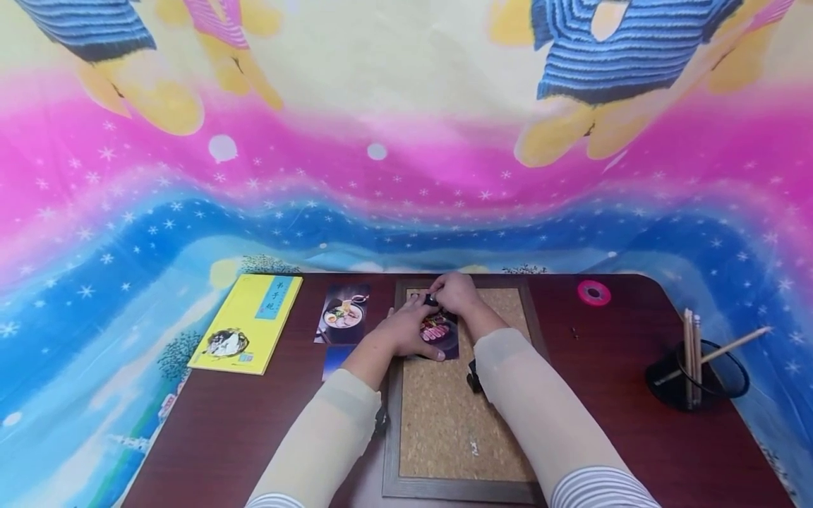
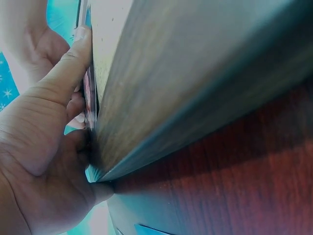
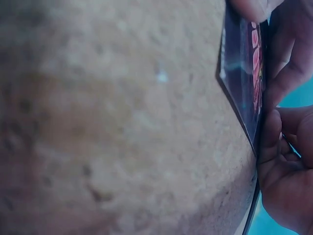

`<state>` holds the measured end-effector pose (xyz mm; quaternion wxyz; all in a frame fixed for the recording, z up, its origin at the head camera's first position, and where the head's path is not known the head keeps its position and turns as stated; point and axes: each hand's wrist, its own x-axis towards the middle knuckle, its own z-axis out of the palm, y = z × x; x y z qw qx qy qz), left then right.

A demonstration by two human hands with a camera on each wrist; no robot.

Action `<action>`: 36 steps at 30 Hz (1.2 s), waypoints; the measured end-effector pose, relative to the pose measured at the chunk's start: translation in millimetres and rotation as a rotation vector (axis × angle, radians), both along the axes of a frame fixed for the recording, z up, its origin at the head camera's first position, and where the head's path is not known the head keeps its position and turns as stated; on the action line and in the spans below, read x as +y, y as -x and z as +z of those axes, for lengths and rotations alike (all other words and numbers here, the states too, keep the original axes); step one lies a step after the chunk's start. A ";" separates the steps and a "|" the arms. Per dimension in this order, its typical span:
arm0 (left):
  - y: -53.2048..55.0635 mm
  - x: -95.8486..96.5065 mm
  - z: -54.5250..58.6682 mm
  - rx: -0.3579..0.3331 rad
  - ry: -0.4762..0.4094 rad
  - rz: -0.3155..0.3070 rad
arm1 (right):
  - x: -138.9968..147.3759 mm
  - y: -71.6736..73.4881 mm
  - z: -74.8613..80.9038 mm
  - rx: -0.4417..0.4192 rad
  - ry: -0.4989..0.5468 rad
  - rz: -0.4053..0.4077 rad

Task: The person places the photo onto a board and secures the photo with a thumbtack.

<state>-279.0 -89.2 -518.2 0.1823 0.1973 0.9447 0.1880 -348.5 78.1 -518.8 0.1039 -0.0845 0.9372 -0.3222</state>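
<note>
photo (image 1: pixel 447 333) partly covered by left hand (image 1: pixel 405 330); right fingers' (image 1: pixel 440 284) hold unclear

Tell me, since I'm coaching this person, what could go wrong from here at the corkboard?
The sliced-meat photo may end up crooked: the left hand lies over it and the right hand is at its top, so uneven pressure could shift it.

The left sleeve hides part of the blue card in the head view and might brush it.

A slanting pencil sticks out past the pencil cup, so something could catch it.
</note>
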 end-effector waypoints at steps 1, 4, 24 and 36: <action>0.4 -0.1 0.3 0.002 0.000 -0.003 | 0.1 0.3 0.6 -0.010 0.010 -0.003; 0.5 -0.1 0.3 0.005 -0.001 -0.008 | 0.4 0.1 0.6 -0.030 0.025 -0.009; -7.2 0.9 5.4 0.073 0.043 -0.041 | 54.5 -20.5 9.9 0.175 0.062 0.012; -7.1 -5.3 0.8 0.075 0.004 -0.088 | 104.7 -47.2 22.6 0.221 0.058 0.022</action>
